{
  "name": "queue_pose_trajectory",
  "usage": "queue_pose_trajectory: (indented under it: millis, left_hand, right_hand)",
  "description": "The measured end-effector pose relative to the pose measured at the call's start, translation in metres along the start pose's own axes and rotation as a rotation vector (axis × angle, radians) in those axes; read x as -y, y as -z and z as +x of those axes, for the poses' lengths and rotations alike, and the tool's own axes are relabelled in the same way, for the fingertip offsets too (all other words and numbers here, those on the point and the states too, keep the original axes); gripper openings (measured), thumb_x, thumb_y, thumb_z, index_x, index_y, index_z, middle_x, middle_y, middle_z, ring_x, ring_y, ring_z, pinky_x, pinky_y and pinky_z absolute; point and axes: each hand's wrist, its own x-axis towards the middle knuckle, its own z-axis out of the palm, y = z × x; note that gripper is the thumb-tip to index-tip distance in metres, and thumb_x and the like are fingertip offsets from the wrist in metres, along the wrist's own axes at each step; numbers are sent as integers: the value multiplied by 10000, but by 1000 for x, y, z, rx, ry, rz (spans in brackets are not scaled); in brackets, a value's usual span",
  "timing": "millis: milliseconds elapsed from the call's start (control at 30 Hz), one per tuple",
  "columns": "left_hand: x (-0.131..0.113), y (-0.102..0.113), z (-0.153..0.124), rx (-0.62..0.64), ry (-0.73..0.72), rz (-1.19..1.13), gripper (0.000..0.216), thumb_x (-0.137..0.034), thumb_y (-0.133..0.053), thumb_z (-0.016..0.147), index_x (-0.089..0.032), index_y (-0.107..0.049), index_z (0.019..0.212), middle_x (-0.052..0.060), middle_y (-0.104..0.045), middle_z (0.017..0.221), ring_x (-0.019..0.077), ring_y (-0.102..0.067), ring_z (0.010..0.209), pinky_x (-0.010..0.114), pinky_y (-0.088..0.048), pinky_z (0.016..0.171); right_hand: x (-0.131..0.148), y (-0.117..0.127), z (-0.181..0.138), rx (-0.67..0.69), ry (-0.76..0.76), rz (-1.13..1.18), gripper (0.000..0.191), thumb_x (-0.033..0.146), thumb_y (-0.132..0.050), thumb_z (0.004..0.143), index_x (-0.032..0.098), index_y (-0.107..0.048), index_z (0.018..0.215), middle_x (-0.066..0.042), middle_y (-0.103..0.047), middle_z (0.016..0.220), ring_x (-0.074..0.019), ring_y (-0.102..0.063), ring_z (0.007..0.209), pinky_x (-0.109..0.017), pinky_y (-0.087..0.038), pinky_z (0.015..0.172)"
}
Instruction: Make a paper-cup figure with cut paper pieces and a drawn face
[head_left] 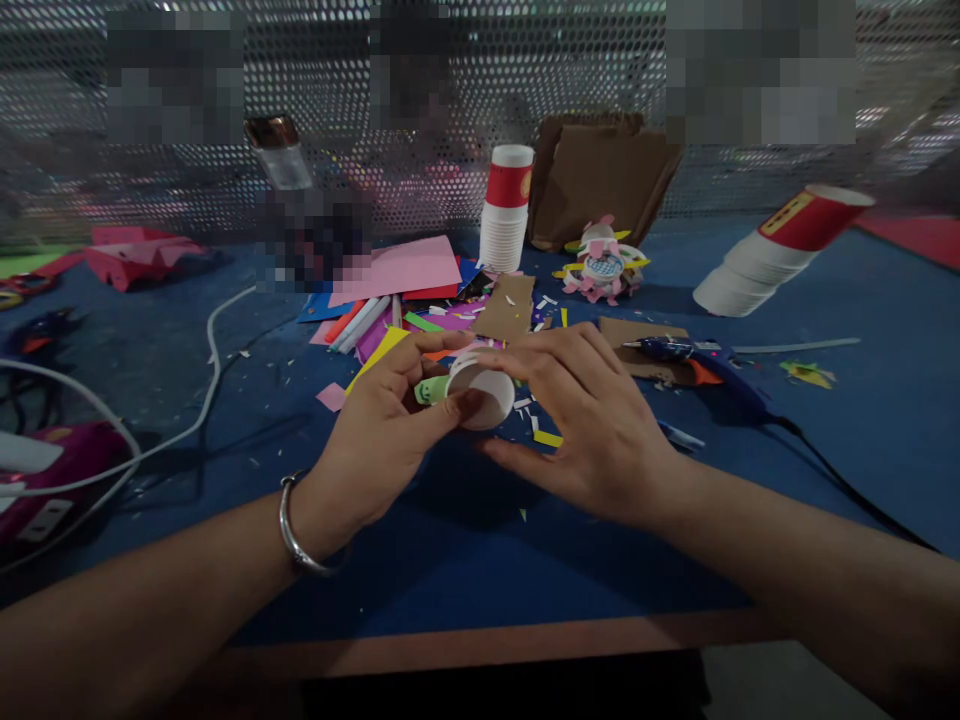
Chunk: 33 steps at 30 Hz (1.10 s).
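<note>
While a white paper cup point(495, 396) is pinched by the closed grip of the left hand point(375, 435), thumb inside its rim, its mouth is turned toward the viewer above the counter point(450, 590). The right hand point(600, 430) is held with its grip partly open, fingers arched beside the rim and thumb spread below; whether the cup is touched by it cannot be told. A green paper piece point(430, 391) is seen at the cup's left side. Beyond, the counter is strewn with paper scraps, and a cardboard strip point(506, 306) is laid among them. To the right, a blue glue gun point(739, 388) is rested; farther back, a red-topped cup stack point(508, 210) and a paper flower craft point(604, 265) are placed.
</note>
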Motion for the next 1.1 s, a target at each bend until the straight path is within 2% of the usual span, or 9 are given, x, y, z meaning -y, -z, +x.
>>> queue_pose_trajectory:
  millis: [167,300,433,533,667,833,1100]
  left_hand:
    - [0,1,-1,46,-21,45,366,-174,-833,796,-258,-748,1143,8,-743,1145,151,-677,1015,262,-547,894]
    - [-2,3,0,84,39,8,431,-196,-889,737,-255,-750,1141,13,-738,1135,163,-678,1002,287,-546,916]
    - [-2,4,1,132,57,-1,477,-145,-907,701,-261,-751,1137,-1,-730,1158,146,-665,1044,254,-521,941]
    - [-3,5,1,148,93,-18,480,-148,-913,700,-265,-744,1133,-10,-723,1164,127,-671,1009,232,-520,905]
    - [-7,7,0,203,152,-59,476,-156,-907,718,-268,-728,1145,-9,-735,1106,121,-689,942,220,-531,837]
    - [-13,7,0,269,185,-118,462,-62,-880,709,-243,-709,1098,-13,-739,1025,121,-695,923,212,-545,818]
    - [-8,11,4,302,103,-22,406,-112,-902,709,-184,-642,1012,-19,-726,952,105,-679,869,203,-528,783]
  right_hand:
    - [1,1,1,-47,-19,47,408,279,-686,895,200,-590,1284,-115,-706,1155,-303,-653,1067,-510,-524,899]
    - [0,4,1,-60,-59,78,387,275,-696,884,212,-600,1254,-116,-706,1140,-293,-674,1042,-497,-549,892]
    - [-2,4,-1,-39,-97,107,404,263,-691,860,184,-602,1246,-132,-694,1120,-295,-672,1057,-490,-563,888]
    - [-3,5,0,-36,-98,138,386,254,-682,857,160,-609,1224,-139,-691,1115,-284,-665,1063,-467,-564,878]
    - [-1,7,2,-32,-139,200,372,252,-696,835,190,-617,1193,-113,-688,1097,-265,-658,1029,-419,-563,806]
    - [1,12,3,-27,-197,274,330,297,-712,854,198,-640,1161,-88,-694,1058,-235,-651,974,-380,-546,786]
    - [-3,16,3,105,-278,433,397,298,-725,866,156,-640,1226,-97,-679,1124,-216,-632,1008,-354,-541,819]
